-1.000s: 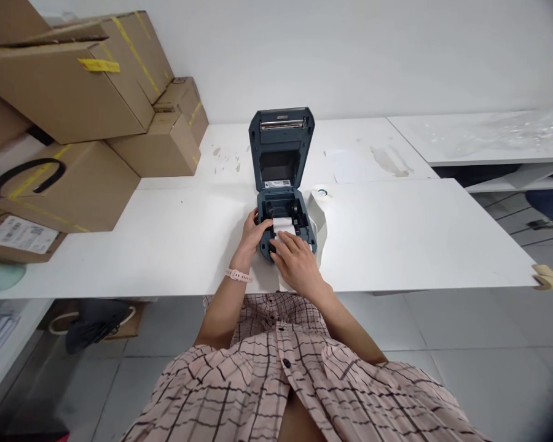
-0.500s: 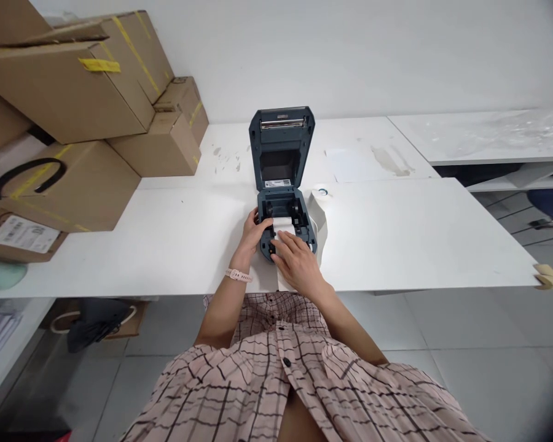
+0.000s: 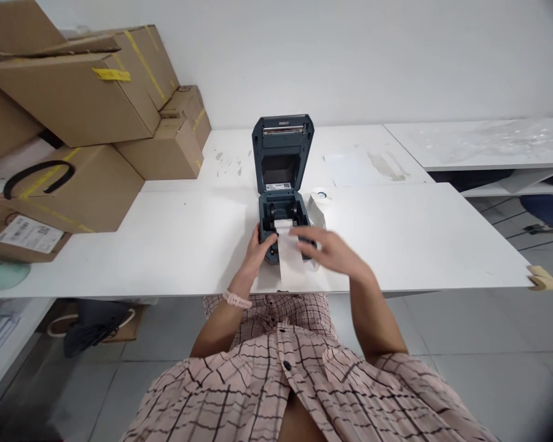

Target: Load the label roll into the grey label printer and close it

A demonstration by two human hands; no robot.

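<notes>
A dark blue-grey label printer (image 3: 283, 153) stands on the white table with its lid raised. From its inside a white label strip (image 3: 291, 261) runs out over the front toward the table edge. My left hand (image 3: 258, 252) grips the printer's left side, thumb over the rim near the strip; its other fingers are mostly hidden. Above the printer's right front side is my right hand (image 3: 329, 248), fingers apart and slightly blurred, close to the strip. Whether its fingertips touch the strip I cannot tell. Behind that hand, a loose label band with a small roll (image 3: 321, 196) lies beside the printer.
Cardboard boxes (image 3: 87, 98) are stacked on the table's left side. A paper sheet (image 3: 348, 169) lies at the back near the wall. Clear plastic film (image 3: 511, 138) covers part of the right-hand table. A blue stool (image 3: 548, 212) stands on the floor at right.
My right hand has lifted off the strip inside the printer and moved right, uncovering the strip. My left hand stays at the printer's left side. The view has shifted slightly.
</notes>
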